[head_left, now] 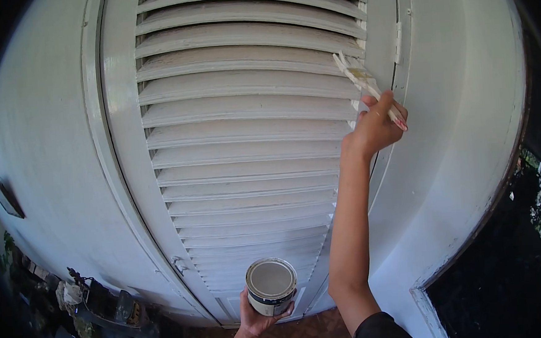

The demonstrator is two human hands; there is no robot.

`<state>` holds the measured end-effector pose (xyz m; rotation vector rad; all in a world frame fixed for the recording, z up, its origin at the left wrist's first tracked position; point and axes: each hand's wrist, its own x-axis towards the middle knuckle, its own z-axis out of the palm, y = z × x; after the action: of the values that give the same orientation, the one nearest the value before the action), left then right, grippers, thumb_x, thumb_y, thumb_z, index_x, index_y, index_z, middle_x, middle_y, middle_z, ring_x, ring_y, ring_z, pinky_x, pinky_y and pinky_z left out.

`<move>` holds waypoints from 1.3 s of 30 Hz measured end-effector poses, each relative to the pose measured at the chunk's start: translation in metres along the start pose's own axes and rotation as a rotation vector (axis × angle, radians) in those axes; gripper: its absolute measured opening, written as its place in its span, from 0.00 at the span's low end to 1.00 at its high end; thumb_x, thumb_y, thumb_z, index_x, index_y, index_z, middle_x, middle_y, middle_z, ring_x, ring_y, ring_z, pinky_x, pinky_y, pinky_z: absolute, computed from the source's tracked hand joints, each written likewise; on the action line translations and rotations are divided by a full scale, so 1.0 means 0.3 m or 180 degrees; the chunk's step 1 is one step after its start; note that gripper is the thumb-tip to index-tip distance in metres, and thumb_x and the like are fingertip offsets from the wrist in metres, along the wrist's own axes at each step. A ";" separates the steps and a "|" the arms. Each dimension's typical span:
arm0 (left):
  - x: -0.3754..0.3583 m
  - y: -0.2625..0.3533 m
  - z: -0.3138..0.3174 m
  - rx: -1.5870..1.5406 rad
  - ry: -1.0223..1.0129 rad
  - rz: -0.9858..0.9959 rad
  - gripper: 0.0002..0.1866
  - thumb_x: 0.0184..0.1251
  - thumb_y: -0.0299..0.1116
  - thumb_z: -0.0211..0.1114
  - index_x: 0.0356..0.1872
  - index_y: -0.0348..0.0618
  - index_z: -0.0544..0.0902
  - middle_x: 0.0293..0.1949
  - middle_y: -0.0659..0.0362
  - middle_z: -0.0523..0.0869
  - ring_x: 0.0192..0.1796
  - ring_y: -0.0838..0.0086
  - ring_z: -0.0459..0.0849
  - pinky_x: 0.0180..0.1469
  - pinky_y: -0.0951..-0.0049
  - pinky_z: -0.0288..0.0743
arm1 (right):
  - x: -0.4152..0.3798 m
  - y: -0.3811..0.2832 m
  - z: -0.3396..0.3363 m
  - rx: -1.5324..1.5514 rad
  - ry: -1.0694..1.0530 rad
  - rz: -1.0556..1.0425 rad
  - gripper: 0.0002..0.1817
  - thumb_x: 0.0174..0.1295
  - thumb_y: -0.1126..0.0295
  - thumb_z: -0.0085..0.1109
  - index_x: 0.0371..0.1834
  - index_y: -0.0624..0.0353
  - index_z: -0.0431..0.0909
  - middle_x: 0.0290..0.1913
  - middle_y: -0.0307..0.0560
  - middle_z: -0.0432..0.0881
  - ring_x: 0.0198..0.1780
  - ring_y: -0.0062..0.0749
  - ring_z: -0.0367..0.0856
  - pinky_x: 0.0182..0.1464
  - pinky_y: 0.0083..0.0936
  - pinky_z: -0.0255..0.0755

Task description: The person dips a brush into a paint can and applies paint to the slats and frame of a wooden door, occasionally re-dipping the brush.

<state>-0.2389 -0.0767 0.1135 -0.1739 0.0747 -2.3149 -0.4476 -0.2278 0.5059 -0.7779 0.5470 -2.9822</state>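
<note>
We are pinching the brush (372, 88) in our right hand (376, 128), bristles at the right ends of the slats (250, 133); light, lengthwise strokes should suit. Our left hand (255, 322) is clasping the can (269, 306) upright, low before the door.

Head-worn view, facing forward and down, close.

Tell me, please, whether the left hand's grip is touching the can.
Touching: in the head view, the left hand's grip cradles the can from below, fingers against its side.
</note>
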 end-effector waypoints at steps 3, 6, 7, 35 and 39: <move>-0.030 0.014 -0.014 -0.0010 0.0038 0.0028 0.44 0.73 0.66 0.51 0.83 0.51 0.60 0.79 0.43 0.64 0.79 0.45 0.65 0.73 0.34 0.67 | -0.032 -0.003 0.026 -0.0284 -0.0267 -0.0546 0.09 0.72 0.74 0.60 0.33 0.62 0.71 0.28 0.47 0.81 0.26 0.28 0.85 0.33 0.26 0.77; -0.048 0.033 -0.014 -0.0014 0.0217 0.0046 0.42 0.71 0.64 0.51 0.80 0.50 0.64 0.76 0.44 0.68 0.79 0.45 0.65 0.70 0.35 0.69 | -0.036 -0.015 0.054 -0.0486 -0.0426 -0.0836 0.10 0.70 0.75 0.60 0.30 0.62 0.70 0.26 0.46 0.80 0.23 0.28 0.84 0.30 0.27 0.76; -0.053 0.038 -0.012 -0.0029 0.0299 0.0050 0.41 0.70 0.62 0.51 0.79 0.49 0.66 0.75 0.45 0.70 0.78 0.45 0.64 0.69 0.35 0.70 | -0.034 -0.016 0.069 -0.0509 -0.0461 -0.0909 0.11 0.70 0.76 0.60 0.29 0.62 0.70 0.26 0.46 0.80 0.22 0.28 0.84 0.30 0.27 0.76; -0.174 0.194 -0.099 0.0060 0.0101 -0.0256 0.44 0.75 0.69 0.48 0.83 0.52 0.59 0.80 0.45 0.64 0.79 0.44 0.66 0.72 0.34 0.68 | -0.014 -0.079 0.145 -0.1650 -0.0357 -0.2109 0.15 0.57 0.75 0.63 0.20 0.62 0.66 0.16 0.42 0.67 0.19 0.27 0.61 0.27 0.30 0.66; -0.172 0.211 -0.085 -0.0079 0.0094 -0.0271 0.43 0.75 0.67 0.48 0.82 0.51 0.60 0.79 0.44 0.65 0.78 0.43 0.66 0.72 0.34 0.69 | -0.171 -0.133 0.225 -0.0975 -0.1324 -0.1016 0.15 0.63 0.73 0.65 0.23 0.62 0.70 0.17 0.39 0.72 0.19 0.22 0.68 0.27 0.23 0.66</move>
<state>-0.1622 -0.0820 0.0762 -0.1583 0.1128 -2.4026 -0.3676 -0.2077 0.5500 -1.5989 0.9382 -2.8913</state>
